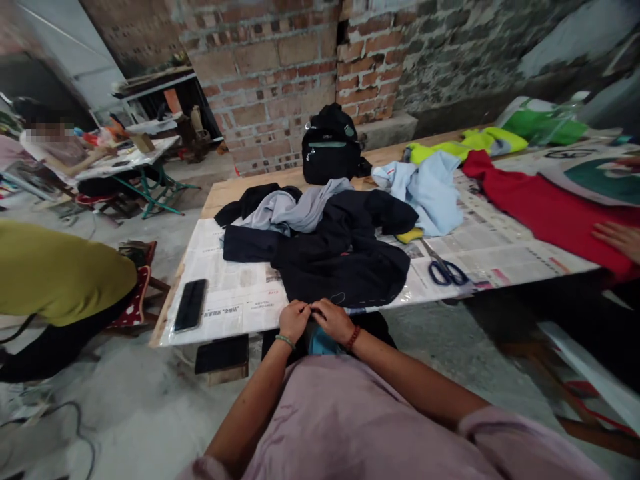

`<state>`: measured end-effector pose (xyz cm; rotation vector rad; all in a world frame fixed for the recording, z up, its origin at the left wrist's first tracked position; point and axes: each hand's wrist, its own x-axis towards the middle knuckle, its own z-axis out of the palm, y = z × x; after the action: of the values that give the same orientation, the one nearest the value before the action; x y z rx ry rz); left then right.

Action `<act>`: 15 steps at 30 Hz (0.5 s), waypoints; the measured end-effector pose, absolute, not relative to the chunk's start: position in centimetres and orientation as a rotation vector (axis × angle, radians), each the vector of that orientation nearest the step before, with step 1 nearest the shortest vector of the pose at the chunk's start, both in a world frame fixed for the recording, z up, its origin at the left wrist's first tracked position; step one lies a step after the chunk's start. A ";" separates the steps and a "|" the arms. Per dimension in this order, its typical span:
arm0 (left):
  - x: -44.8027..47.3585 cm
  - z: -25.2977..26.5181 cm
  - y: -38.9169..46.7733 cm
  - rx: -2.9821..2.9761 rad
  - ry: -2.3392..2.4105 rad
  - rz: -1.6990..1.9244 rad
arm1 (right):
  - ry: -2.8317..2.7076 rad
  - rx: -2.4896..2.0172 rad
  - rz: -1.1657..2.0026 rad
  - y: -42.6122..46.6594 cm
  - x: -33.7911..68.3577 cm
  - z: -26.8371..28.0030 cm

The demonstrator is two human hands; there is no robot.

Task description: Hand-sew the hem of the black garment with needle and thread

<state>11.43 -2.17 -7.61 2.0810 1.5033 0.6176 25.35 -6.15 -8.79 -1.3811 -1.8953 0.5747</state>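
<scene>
A dark garment is lying in a loose heap at the near edge of a long table, with a thin pale outline showing on its near part. The person's left hand and right hand are meeting at its near edge, fingers bent and fingertips drawn together; whether they are pinching the cloth or something small, one cannot tell. A green bracelet is circling the left wrist, a red beaded one the right.

Grey cloth is lying against the garment's far side. To the right, a light blue garment is resting near a yellow item, and scissors are lying with their blue handles toward the near edge. To the left, a phone is lying on newspaper. Farther back, a black bag is standing before a brick wall. At the far right, a co-worker's hand is resting on red cloth. On the left, a person in an olive top is sitting; farther off, another person is sitting at a smaller table.
</scene>
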 end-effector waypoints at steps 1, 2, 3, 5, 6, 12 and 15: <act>11.4 -7.6 -2.2 2.078 1.504 0.622 | -1.862 -1.385 0.589 -5.9 25.2 -8.7; 11.3 -7.6 -2.3 2.076 1.501 0.633 | -1.824 -1.398 0.612 -5.6 25.1 -8.7; 11.2 -7.6 -2.3 2.074 1.495 0.648 | -1.786 -1.418 0.638 -5.4 25.0 -8.6; 11.0 -7.6 -2.4 2.086 1.474 0.679 | -1.741 -1.462 0.680 -5.1 25.0 -8.5; 10.9 -7.6 -2.4 2.091 1.466 0.688 | -1.743 -1.466 0.685 -5.0 25.0 -8.6; 11.2 -7.9 -1.6 1.940 1.615 0.638 | -1.825 -1.234 0.644 -5.1 24.7 -9.7; 11.5 -7.9 -1.2 1.888 1.666 0.630 | -1.784 -1.241 0.635 -5.0 24.5 -10.2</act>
<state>11.49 -1.22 -7.93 1.8877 1.6663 0.6296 24.53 -5.01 -10.18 -1.2408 -1.7841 0.6354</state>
